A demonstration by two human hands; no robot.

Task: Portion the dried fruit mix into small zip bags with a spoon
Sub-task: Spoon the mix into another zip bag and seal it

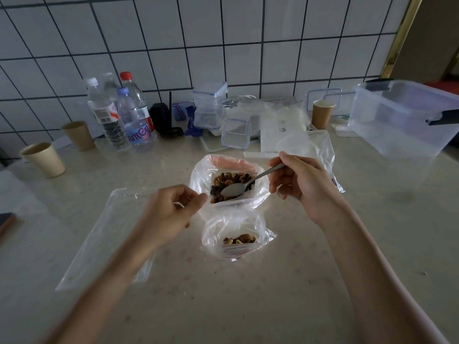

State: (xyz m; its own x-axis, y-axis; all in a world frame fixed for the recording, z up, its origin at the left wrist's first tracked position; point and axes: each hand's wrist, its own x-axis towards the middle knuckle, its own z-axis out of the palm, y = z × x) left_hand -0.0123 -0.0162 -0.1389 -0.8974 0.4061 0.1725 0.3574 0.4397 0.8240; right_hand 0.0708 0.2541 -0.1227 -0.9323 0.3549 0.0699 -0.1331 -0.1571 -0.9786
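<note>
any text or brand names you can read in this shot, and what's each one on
"ame" in purple script, partly cut off: label of the blue-capped water bottle.
Purple lettering on the small packet by the wall: too blurred to read.
Barcode and print on the white-capped bottle: too small to read.
Small logo on the white box: unreadable.
The bags, cups and tubs show no text.

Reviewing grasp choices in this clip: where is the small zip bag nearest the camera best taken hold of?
Probably pinch the small zip bag at its open top rim, coming from the left, where the left hand is free. The mix sits low inside, so the upper film is empty, and the right hand holds the spoon.
</note>
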